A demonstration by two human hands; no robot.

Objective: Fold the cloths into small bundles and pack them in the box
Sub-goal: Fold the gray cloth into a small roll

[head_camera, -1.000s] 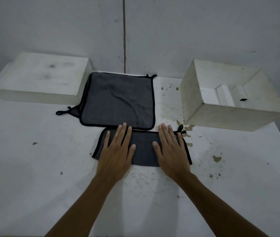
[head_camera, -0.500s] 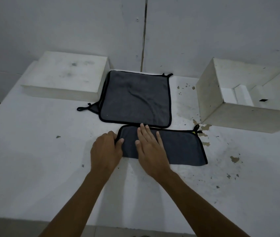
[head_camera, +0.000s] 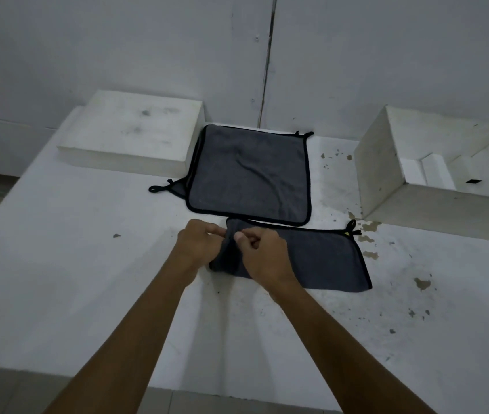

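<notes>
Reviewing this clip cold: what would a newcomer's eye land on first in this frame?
First the two hands meeting at the centre: the left hand and right hand both pinch the left end of the folded grey cloth on the white table. Just behind lies a stack of flat grey cloths with black trim. An open white box sits at the right, a closed white slab at the left.

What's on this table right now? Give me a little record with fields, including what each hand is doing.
surface: white stained table
near cloth: dark grey folded cloth with black trim
far cloth: dark grey square cloth lying flat
container: open white box, at the right
other: closed white flat box, at the left
left hand: pinching the near cloth's left end
right hand: pinching the same end
</notes>
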